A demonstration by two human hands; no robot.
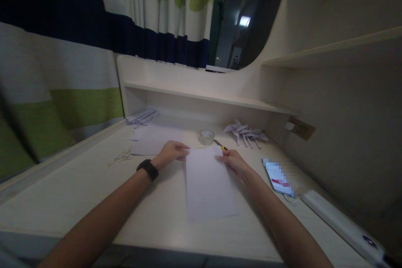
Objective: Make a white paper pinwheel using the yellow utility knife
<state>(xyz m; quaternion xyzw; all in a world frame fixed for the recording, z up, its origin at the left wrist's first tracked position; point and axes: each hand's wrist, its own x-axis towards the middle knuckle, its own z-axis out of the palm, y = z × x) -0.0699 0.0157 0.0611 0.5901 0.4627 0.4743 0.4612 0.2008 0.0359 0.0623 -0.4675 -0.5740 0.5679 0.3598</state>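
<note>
Your left hand (171, 152) and right hand (234, 162) pinch the far corners of the sheet of paper (207, 184), which lies flat on the desk (94, 192), its long axis running toward you.

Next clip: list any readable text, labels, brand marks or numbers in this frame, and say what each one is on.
No text can be read in this frame.
Phone screen beside the right hand: pixelated, only a red stripe shows.
Tape roll: no legible label.
White sheet at both hands: blank.
Black wristband behind the left hand: no visible display.
Power strip: no legible marking.
</note>
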